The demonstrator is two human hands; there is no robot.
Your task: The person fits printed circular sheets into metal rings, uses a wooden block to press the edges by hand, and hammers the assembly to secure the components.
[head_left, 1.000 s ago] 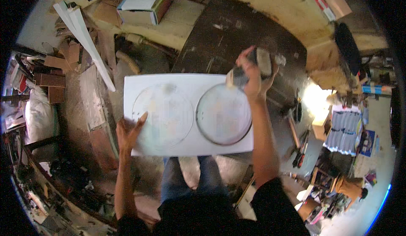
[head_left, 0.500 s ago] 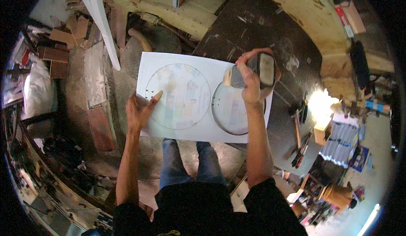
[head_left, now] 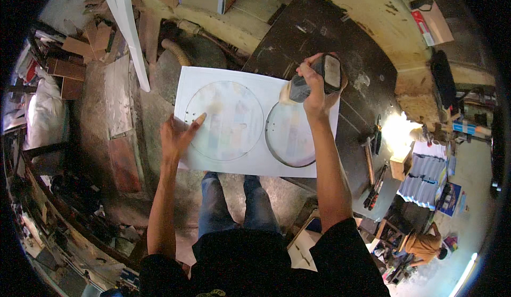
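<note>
A white sheet (head_left: 218,168) lies in front of me, overlapping the dark table. A thin-lined circle (head_left: 225,158) covers its left half, with several small dark dots at its left edge. On the right half sits a narrow dark ring (head_left: 272,150), partly hidden by my right forearm. My left hand (head_left: 178,135) pinches the sheet's left edge, thumb on top and fingers beneath. My right hand (head_left: 314,84) is wrapped round a dark, chunky block (head_left: 332,72) with a pale tan face, over the sheet's upper right corner. Whether the block touches the sheet I cannot tell.
On the dark table (head_left: 287,36) to the right lie a hammer (head_left: 369,161) and pliers (head_left: 378,137). A bright lamp glow (head_left: 400,132) shines beside a stack of grey-white packs (head_left: 423,177). A person (head_left: 423,245) bends over things at the lower right. Cardboard boxes (head_left: 66,68) stand at the left.
My right hand has shifted slightly up and left with the block, showing more of the ring's upper edge. My left hand keeps its hold on the sheet.
</note>
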